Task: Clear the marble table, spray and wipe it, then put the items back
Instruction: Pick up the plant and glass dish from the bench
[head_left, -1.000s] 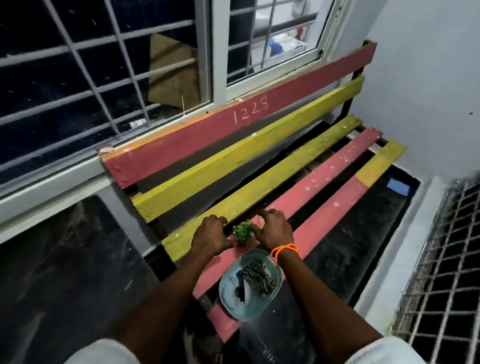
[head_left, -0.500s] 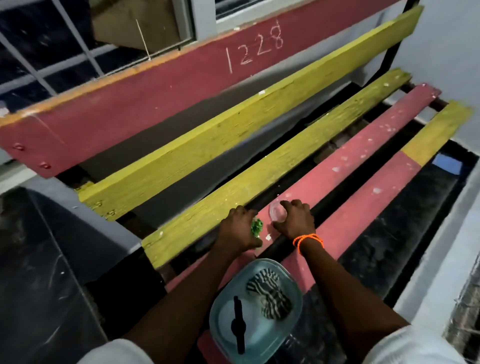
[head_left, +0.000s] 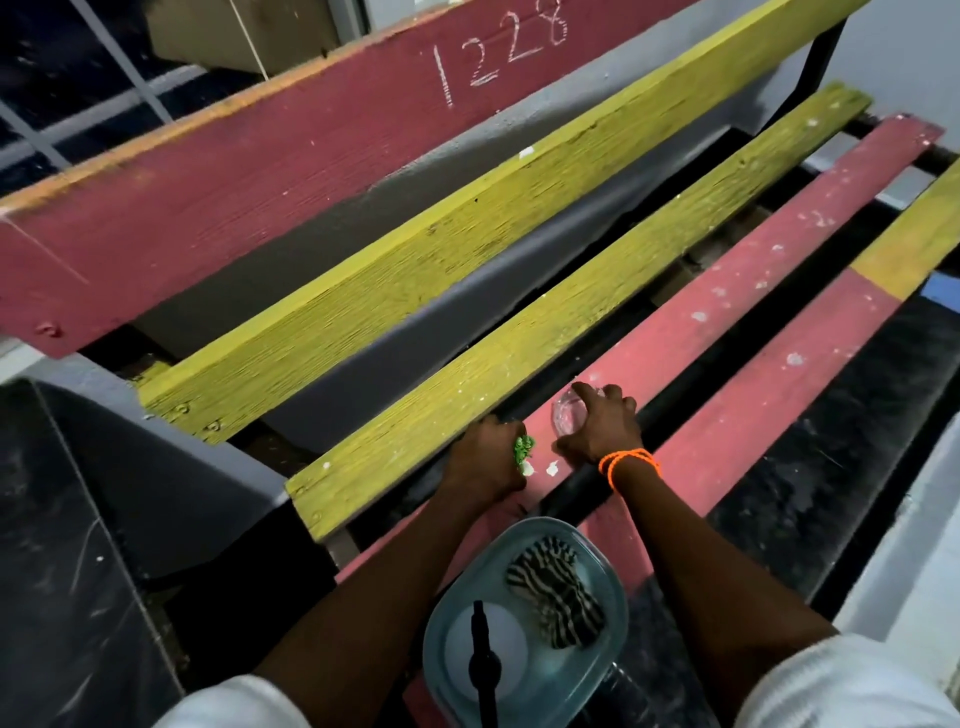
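1. On the pink slat of the slatted bench, near the middle of the view, both hands rest side by side.
2. At about 7 o'clock from the centre, the left hand is curled into a fist, its fingers closed around a small green plant-like thing that shows only at the thumb side.
3. Just beside it, toward 3 o'clock, the right hand lies over a small clear glass that sits on the pink slat; its fingers are spread and curved over the rim, touching it, though whether they grip it firmly I cannot tell.
4. An orange string band circles the right wrist.
5. At 6 o'clock, between the two forearms, a teal tray lies on the near slats. It holds a black-and-white striped cloth on its 1 o'clock side and a white round disc with a black stick-like piece across it on its 8 o'clock side.
6. Yellow slats run diagonally at 10 to 2 o'clock, and the red backrest board above them bears the chalked number 1228.
7. White sleeves fill the bottom corners.
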